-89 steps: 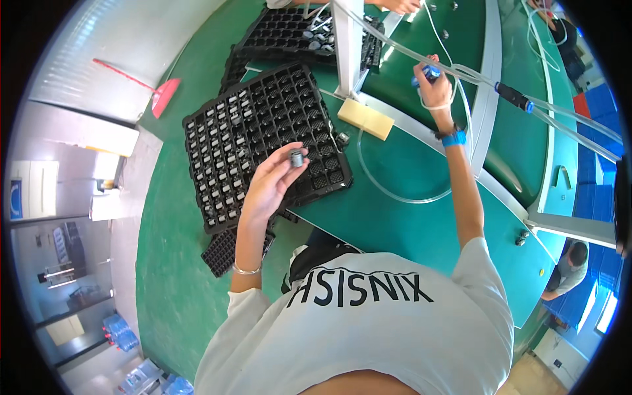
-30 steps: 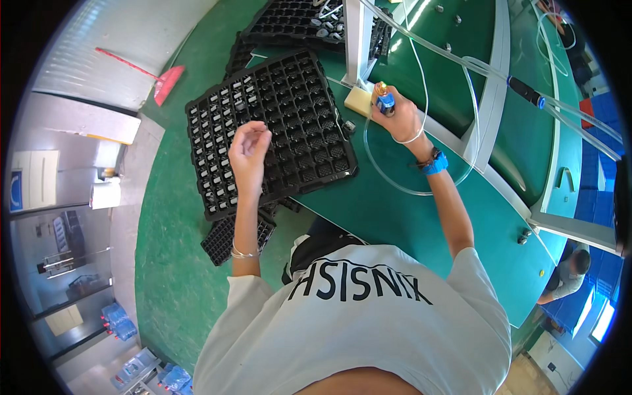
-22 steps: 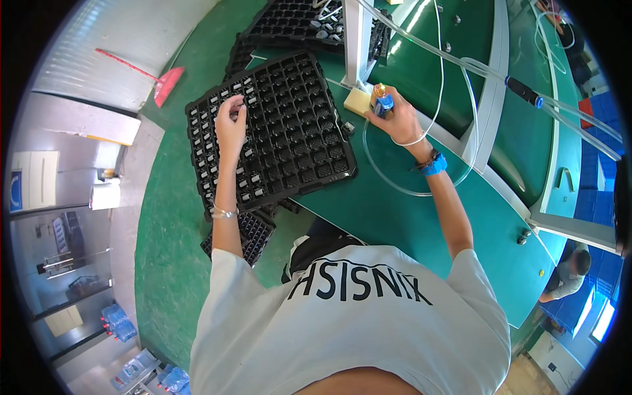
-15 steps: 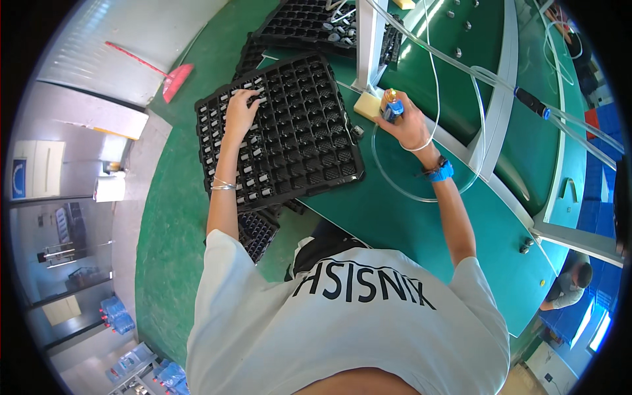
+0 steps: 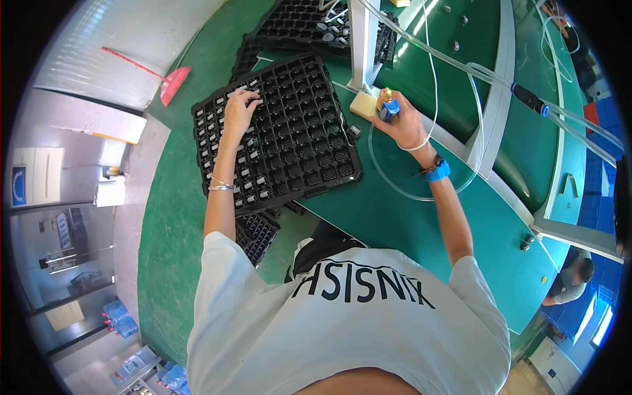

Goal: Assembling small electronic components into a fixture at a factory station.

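Observation:
My left hand (image 5: 239, 110) is over the upper left part of a black compartment tray (image 5: 309, 141). Its thumb and forefinger curl together at a small silver part (image 5: 259, 101) at the edge of the filled columns; the fingers partly hide it. Similar small metal parts (image 5: 250, 185) stand in the tray's left columns, while the pockets further right hold none. To the right of the tray, my right hand (image 5: 403, 122) is wrapped around a blue hand tool with a brass tip (image 5: 389, 108), the tip pointing up and away from me. A yellow sponge-like block (image 5: 364, 105) lies beside that hand.
A clear hose (image 5: 395, 189) loops over the green table (image 5: 421, 227) near my right forearm. A white post (image 5: 363, 46) rises behind the block. More black trays (image 5: 289, 29) with loose parts lie at the back. At far right a person (image 5: 574, 280) sits.
The whole view has shifted slightly. My left fingers have drawn closer around the small part at the tray; my right hand keeps its grip on the blue tool.

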The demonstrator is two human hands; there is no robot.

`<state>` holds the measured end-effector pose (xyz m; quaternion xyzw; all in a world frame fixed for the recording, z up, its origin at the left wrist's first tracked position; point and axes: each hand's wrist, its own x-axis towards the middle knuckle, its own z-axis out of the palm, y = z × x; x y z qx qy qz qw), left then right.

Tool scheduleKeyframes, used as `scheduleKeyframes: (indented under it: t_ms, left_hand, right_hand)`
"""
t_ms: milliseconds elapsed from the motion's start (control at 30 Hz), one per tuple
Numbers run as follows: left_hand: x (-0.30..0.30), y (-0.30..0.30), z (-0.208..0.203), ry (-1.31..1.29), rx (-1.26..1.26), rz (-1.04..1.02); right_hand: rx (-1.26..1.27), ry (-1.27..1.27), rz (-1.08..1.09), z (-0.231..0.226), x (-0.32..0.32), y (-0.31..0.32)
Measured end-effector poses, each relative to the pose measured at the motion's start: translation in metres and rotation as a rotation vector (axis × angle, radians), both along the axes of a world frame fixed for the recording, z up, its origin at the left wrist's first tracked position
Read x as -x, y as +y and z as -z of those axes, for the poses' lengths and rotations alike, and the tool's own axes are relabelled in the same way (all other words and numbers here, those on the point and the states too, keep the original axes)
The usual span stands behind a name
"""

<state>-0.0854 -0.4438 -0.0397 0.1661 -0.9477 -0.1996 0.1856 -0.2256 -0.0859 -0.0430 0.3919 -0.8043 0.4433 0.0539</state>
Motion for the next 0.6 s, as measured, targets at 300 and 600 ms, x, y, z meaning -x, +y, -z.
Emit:
scheduleKeyframes:
  t_ms: [300, 600]
  left_hand:
    - [0.003, -0.003, -0.003, 0.032, 0.004, -0.001]
    - [-0.012, 0.042, -0.038, 0.189, -0.265, -0.042]
  right_hand:
    - [0.019, -0.106, 0.024, -0.008, -0.006, 0.000]
    - [-0.003, -0.022, 0.037, 0.001, -0.002, 0.002]
